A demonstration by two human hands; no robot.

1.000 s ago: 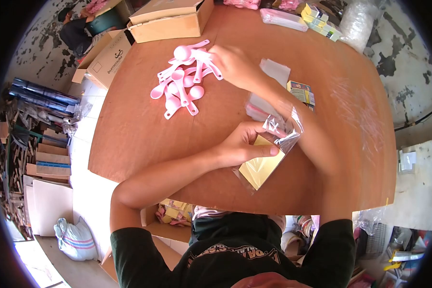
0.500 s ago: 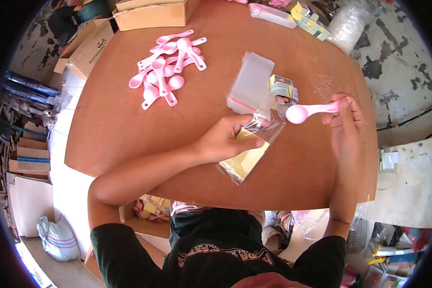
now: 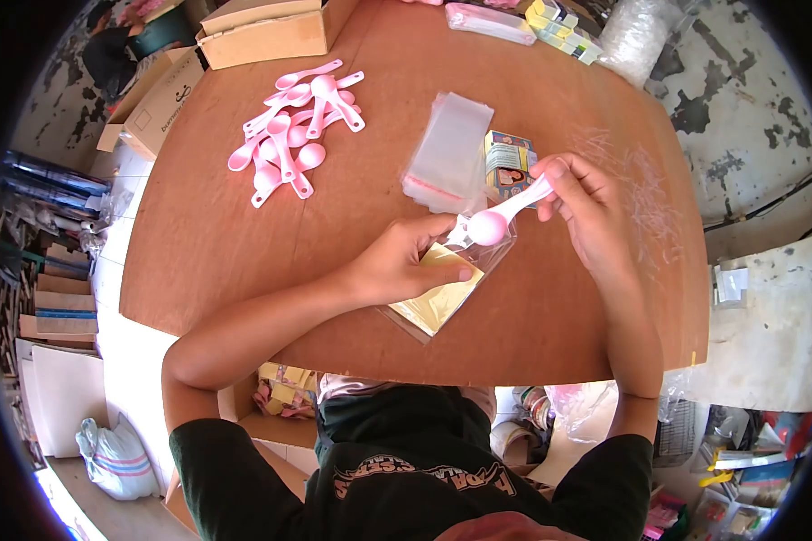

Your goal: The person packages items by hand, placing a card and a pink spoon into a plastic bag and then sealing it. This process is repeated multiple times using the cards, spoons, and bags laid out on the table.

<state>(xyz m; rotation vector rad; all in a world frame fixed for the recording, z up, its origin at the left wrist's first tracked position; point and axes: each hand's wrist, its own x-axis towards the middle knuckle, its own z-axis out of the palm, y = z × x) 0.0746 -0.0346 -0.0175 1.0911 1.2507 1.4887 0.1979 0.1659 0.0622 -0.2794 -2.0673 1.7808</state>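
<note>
My left hand (image 3: 415, 261) grips a clear plastic bag with a pale yellow card (image 3: 438, 302) inside, thumb across its front. Between the finger and thumb of my right hand (image 3: 577, 203) is the handle of a pink spoon (image 3: 490, 227); its bowl hangs over the upper end of the bag. Just beyond my hands lie a stack of clear bags (image 3: 451, 149) and a small printed box (image 3: 508, 160). A pile of pink spoons (image 3: 284, 149) rests on the left part of the brown table (image 3: 334, 216).
Cardboard boxes (image 3: 271, 36) stand at the back left. Packs of clear bags (image 3: 489, 23), yellow boxes (image 3: 559, 27) and a plastic roll (image 3: 636, 41) are at the back. Thin clear strips (image 3: 654, 207) lie at the right. Below the table's edge is an open carton (image 3: 271, 426).
My right hand has moved left, carrying the spoon from beside the printed box to the bag's upper end. My left hand and the bag have shifted slightly left. The view has shifted a little.
</note>
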